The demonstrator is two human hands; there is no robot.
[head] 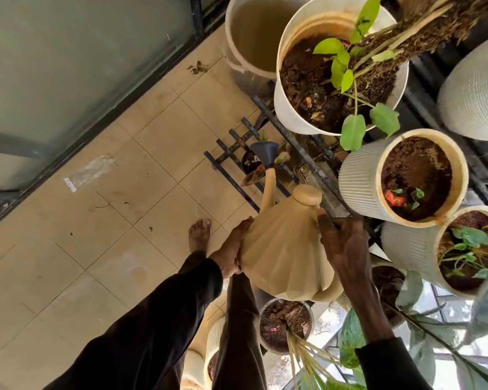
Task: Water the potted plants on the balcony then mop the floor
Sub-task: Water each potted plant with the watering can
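Observation:
I hold a beige faceted watering can (285,251) in both hands. My left hand (231,251) presses flat against its left side, and my right hand (345,246) grips its right side near the handle. The long spout ends in a dark grey rose (265,152), tilted over a small dark pot with red-green leaves (254,164) on a lower shelf of the black metal rack (307,153). On the upper shelf stand a large white pot with a leafy plant (335,77) and two ribbed white pots (414,178) (462,249). No water stream is visible.
A white bucket (254,38) stands on the beige tiled floor (124,206) behind the rack. A glass sliding door (68,66) runs along the left. My bare foot (199,235) rests on the tiles. More pots (285,325) and large leaves crowd the lower right.

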